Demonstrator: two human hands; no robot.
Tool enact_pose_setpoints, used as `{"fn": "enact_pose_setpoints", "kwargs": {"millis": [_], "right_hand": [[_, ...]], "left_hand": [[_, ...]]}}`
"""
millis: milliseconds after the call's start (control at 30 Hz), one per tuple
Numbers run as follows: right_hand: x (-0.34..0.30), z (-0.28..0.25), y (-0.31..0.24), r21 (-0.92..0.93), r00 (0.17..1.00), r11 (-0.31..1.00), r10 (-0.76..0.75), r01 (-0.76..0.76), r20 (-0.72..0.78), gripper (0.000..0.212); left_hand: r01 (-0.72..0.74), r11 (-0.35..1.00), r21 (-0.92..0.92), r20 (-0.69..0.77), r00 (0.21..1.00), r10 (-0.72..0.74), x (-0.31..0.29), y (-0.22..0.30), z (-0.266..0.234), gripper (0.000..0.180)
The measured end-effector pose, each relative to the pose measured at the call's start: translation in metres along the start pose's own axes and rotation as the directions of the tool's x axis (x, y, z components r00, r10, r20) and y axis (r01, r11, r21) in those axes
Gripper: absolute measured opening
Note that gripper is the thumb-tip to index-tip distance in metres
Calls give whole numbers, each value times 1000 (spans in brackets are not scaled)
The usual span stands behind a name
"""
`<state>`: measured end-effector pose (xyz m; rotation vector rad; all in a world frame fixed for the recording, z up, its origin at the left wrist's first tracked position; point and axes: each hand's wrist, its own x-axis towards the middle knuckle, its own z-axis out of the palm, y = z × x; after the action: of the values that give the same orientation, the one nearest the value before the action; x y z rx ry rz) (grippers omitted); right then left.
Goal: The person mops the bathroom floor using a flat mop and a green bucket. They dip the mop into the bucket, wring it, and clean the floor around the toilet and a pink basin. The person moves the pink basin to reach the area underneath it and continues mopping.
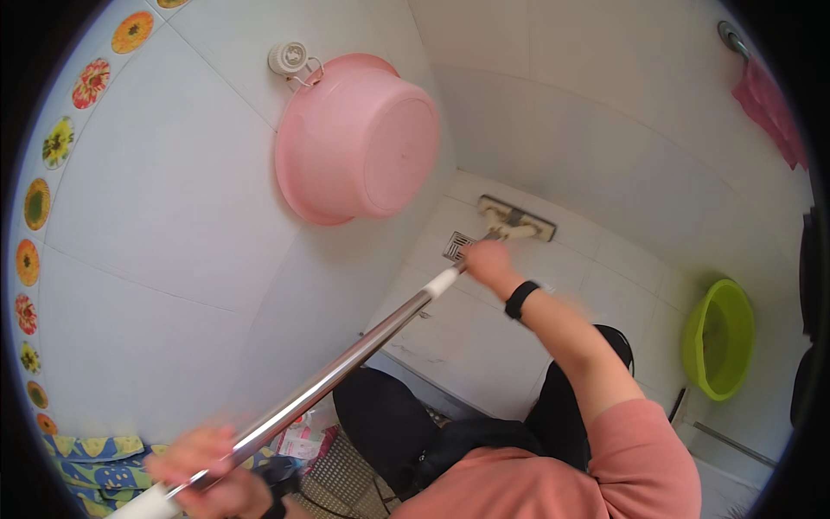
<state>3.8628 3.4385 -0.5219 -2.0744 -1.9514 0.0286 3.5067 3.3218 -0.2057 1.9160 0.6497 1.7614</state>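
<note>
A long mop (337, 372) with a shiny metal pole and white sleeves runs diagonally from the lower left up to the floor. Its flat head (519, 218), with a pale forked bracket, rests on the tiles near the far wall. My right hand (488, 262), with a black band on the wrist, is closed round the lower pole just above the head. Low at the left, my left hand (212, 471) wraps the upper end of the pole; it is slightly blurred. Beside my right hand lies a square metal floor drain (458, 246).
A pink basin (359, 143) hangs from a hook on the left wall. A green basin (719, 339) leans against the right wall. A pink cloth (772, 112) hangs at the upper right. Patterned blue-yellow fabric (104, 474) and a pink-white package (304, 439) lie lower left.
</note>
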Motion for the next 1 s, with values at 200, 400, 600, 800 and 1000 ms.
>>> {"fn": "enact_pose_setpoints", "kwargs": {"millis": [200,400,600,800,1000], "right_hand": [[-34,-35,-125,219,919,927,-346,304,191,8],[-40,-81,-72,100,914,965,-260,241,313,9],[-96,-126,50,-174,928,979,165,-111,335,7],[-203,-141,160,-371,781,754,615,-542,109,11],[-242,-115,208,-393,696,655,716,-646,49,14]], "left_hand": [[-244,773,585,-282,833,476,43,74,-34,26],[-220,877,-428,58,961,269,58,56,-51,29],[2,823,-569,117,990,79,94,-23,26,20],[530,595,-604,575,807,-135,87,-84,165,10],[604,598,-527,742,670,-24,71,-106,237,18]]}}
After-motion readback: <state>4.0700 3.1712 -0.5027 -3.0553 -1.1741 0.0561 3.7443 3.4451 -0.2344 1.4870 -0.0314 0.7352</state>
